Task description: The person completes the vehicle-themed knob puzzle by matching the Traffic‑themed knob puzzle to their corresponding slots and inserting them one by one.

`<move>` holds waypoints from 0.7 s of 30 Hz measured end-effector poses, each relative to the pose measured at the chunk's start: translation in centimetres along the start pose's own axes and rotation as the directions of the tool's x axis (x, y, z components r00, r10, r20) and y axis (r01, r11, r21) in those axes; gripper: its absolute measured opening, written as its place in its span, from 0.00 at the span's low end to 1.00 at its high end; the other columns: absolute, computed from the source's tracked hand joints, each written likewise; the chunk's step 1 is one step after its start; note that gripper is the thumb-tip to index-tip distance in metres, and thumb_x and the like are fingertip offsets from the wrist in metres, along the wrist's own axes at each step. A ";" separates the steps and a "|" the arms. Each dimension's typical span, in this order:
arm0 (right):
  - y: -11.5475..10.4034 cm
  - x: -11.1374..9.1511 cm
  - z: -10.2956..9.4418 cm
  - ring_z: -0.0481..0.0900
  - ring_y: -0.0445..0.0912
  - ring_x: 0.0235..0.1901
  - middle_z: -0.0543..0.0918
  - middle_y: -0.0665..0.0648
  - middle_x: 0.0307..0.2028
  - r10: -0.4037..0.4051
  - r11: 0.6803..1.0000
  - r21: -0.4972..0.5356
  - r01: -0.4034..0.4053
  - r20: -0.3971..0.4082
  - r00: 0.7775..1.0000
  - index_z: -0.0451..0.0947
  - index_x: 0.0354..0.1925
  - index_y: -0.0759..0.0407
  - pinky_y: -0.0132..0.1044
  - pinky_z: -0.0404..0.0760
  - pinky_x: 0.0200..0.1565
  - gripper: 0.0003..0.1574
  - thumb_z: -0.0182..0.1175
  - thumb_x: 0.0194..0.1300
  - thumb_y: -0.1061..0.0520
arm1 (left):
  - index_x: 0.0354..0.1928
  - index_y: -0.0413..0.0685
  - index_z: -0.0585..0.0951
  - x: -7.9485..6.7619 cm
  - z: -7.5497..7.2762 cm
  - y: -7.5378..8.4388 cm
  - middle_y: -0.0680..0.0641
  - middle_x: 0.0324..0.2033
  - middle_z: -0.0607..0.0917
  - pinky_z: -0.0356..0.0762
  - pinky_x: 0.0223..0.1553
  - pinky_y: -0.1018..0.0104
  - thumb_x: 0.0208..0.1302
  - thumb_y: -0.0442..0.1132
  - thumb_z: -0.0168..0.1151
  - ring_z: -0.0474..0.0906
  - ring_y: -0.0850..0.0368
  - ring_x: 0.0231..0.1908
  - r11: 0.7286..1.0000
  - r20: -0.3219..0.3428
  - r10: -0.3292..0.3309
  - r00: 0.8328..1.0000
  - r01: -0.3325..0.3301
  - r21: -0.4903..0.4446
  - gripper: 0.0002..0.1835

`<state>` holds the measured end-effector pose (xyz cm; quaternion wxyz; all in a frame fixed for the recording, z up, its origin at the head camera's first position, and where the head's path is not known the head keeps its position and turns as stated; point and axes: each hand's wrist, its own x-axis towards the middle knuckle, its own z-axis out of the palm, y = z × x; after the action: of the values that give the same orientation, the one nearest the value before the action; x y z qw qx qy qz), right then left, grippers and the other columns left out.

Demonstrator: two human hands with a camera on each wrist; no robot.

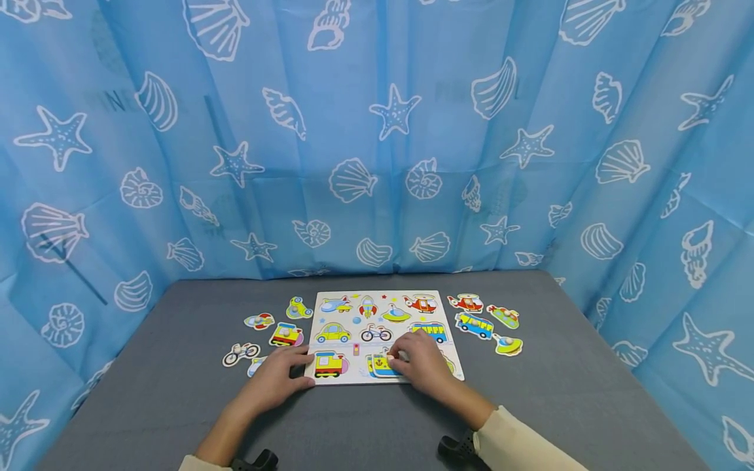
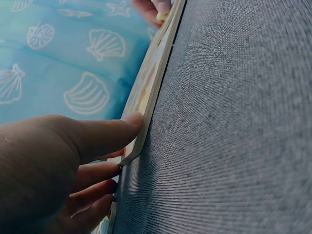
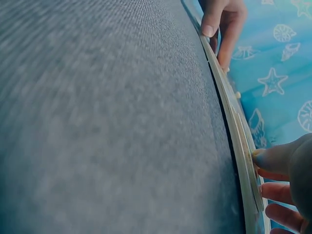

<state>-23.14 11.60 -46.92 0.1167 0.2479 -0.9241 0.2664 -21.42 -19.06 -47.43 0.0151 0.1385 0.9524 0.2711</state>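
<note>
A white puzzle board (image 1: 347,314) printed with vehicles lies on the grey table. My left hand (image 1: 281,373) rests at its near left corner; in the left wrist view the straight thumb (image 2: 107,136) presses the board's edge and the other fingers touch its side. Over the bottom row, my right hand (image 1: 419,361) pinches a blue and yellow puzzle piece (image 1: 383,370) with an anchor on it. The piece overlaps a similar printed picture, slightly offset from it. My right hand covers part of the piece and the picture beside it.
Left of the board lie several knobbed pieces, among them a train (image 1: 287,334), a bicycle (image 1: 240,354) and a car (image 1: 299,308). To the right are a helicopter (image 1: 466,302), a bus (image 1: 474,325) and a flying saucer (image 1: 508,345). A blue curtain (image 1: 377,196) hangs behind the table.
</note>
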 end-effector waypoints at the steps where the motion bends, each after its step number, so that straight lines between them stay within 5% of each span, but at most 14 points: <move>1: -0.1 0.1 0.1 0.70 0.44 0.35 0.82 0.47 0.32 0.000 1.000 -0.002 0.000 0.001 1.000 0.82 0.27 0.50 0.43 0.71 0.41 0.06 0.72 0.54 0.57 | 0.54 0.45 0.83 0.0 0.0 0.0 0.46 0.59 0.79 0.61 0.64 0.44 0.52 0.44 0.75 0.67 0.42 0.64 1.000 0.001 0.000 1.000 0.000 -0.002 0.26; 21: -0.6 0.3 0.8 0.73 0.45 0.39 0.82 0.49 0.35 -0.032 0.999 -0.033 0.032 0.003 0.999 0.84 0.30 0.52 0.46 0.73 0.44 0.06 0.73 0.54 0.55 | 0.53 0.42 0.84 -0.1 0.0 -0.1 0.45 0.58 0.79 0.63 0.63 0.46 0.51 0.42 0.75 0.68 0.42 0.62 0.999 -0.035 0.044 0.998 -0.045 -0.009 0.26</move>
<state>-23.16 10.58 -47.22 0.1240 0.2610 -0.9243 0.2492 -21.32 -19.18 -47.49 -0.0070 0.1549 0.9478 0.2786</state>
